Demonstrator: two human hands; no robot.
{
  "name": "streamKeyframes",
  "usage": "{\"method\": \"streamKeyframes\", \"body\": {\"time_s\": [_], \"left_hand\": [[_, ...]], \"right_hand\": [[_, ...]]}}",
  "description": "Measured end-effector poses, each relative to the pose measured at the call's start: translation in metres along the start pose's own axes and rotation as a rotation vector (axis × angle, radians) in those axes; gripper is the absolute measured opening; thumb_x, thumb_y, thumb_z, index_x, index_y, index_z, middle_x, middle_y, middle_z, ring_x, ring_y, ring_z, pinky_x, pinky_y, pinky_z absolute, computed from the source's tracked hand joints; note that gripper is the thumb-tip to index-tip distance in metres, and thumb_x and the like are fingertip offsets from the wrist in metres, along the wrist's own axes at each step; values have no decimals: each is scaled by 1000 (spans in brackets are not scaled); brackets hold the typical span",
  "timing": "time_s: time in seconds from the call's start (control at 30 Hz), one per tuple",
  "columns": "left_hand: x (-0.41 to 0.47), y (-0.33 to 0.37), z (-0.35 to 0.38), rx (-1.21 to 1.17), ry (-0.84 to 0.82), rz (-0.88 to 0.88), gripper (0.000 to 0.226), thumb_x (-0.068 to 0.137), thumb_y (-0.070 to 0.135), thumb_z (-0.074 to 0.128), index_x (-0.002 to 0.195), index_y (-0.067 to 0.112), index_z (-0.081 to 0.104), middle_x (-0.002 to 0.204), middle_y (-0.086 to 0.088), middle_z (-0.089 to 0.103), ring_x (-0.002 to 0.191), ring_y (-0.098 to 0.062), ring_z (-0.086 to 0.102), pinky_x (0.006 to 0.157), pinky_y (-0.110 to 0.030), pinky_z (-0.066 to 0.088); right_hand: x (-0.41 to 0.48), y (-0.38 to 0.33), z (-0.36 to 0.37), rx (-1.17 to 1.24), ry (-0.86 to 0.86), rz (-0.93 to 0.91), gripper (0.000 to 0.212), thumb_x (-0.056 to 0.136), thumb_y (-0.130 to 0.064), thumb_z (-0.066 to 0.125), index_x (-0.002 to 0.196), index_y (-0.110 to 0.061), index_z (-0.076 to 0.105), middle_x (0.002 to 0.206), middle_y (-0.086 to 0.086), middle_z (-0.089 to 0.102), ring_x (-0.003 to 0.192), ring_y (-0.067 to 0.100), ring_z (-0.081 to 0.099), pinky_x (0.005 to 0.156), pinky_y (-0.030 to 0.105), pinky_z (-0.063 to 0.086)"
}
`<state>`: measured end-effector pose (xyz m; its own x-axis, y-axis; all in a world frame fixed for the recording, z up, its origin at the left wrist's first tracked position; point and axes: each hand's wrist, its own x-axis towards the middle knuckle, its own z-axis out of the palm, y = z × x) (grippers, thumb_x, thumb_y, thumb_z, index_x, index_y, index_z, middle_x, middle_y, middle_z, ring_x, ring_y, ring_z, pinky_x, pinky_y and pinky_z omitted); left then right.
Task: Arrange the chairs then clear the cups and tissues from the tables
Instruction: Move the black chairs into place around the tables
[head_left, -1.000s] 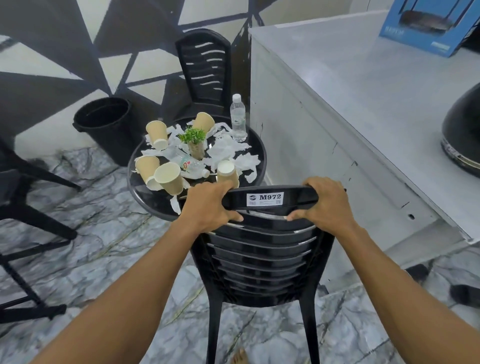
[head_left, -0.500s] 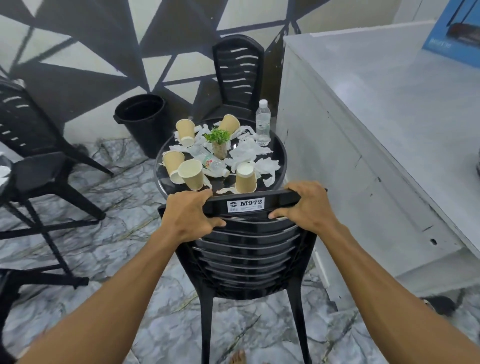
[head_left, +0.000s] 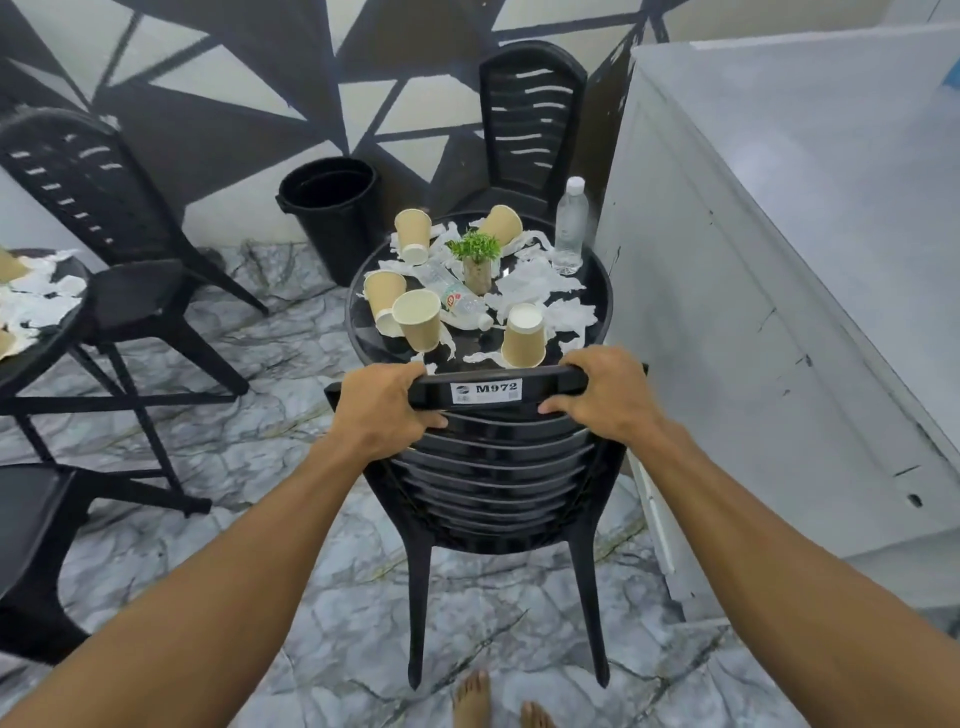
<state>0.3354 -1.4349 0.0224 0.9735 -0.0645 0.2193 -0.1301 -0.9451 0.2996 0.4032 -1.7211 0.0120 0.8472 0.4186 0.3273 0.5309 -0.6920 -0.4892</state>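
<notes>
A black plastic chair with an M972 label stands in front of me, its back toward me. My left hand and my right hand both grip its top rail. Beyond it is a round black table strewn with several brown paper cups, white tissues, a small potted plant, an upright water bottle and a bottle lying flat. The chair's seat is pushed in against the table.
Another black chair stands behind the table by the wall, next to a black bin. A white counter runs close on the right. At left are a second littered table and two more chairs.
The chair has slid forward toward the table with both hands holding its rail. My view has shifted left, bringing the left table and chairs into sight.
</notes>
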Motion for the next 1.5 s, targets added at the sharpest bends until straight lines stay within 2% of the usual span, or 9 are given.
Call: {"method": "streamKeyframes", "body": {"time_s": [0.13,0.37,0.6,0.9,1.03,1.2,1.33,1.4,1.5], "left_hand": [[-11,3,12,62,142,102,50,59,49,91,75,16,57,62,9,57,56,-19,54,50,-32,44],[-73,16,47,69,220,189,45,61,47,92,73,17,61,62,7,58,53,-17,55,44,-29,44],[-98,27,47,69,195,139,44,61,50,90,73,19,60,63,8,59,55,-17,56,46,-30,46],[-182,49,62,46,110,96,51,77,73,63,85,23,62,66,11,58,60,-15,57,52,-32,48],[-242,64,73,-30,28,92,63,91,77,33,100,23,65,78,7,64,71,-18,59,63,-36,46],[-275,81,83,-80,-7,59,57,96,70,31,93,22,63,78,7,60,75,-18,52,76,-40,41],[-272,81,74,-97,-57,16,59,94,75,30,87,26,62,76,10,56,78,-13,48,99,-47,37],[-276,87,70,-110,-97,-45,67,88,82,27,89,27,64,80,12,56,89,-13,48,115,-56,21],[-283,109,70,-25,-143,-234,81,78,94,21,95,30,68,92,13,61,111,-16,48,116,-67,1]], "right_hand": [[-10,14,1,29,58,-56,46,57,-43,93,81,-14,68,71,-12,60,69,13,54,75,36,43],[-81,34,21,-48,145,-156,50,61,-49,91,85,-11,67,78,-6,63,75,16,57,77,29,38],[-107,24,18,-84,146,-147,49,62,-49,90,83,-12,65,76,-4,62,71,19,56,76,25,31],[-184,-9,18,-68,26,3,39,58,-56,86,76,-26,70,69,-16,63,69,15,62,77,37,46],[-244,-26,20,-20,-26,37,53,67,-82,64,79,-31,69,78,-21,58,83,7,57,81,32,36],[-280,-28,25,35,-61,85,46,77,-79,58,80,-34,68,82,-21,61,114,19,54,96,45,40],[-273,-24,22,45,-160,105,47,75,-82,58,72,-37,70,69,-18,56,83,10,52,84,43,44],[-278,-23,20,39,-160,83,44,75,-83,57,67,-41,63,65,-17,52,74,2,47,76,37,39],[-283,-24,18,42,-147,93,41,73,-84,58,59,-45,52,58,-17,46,69,-4,43,77,31,28]]}}
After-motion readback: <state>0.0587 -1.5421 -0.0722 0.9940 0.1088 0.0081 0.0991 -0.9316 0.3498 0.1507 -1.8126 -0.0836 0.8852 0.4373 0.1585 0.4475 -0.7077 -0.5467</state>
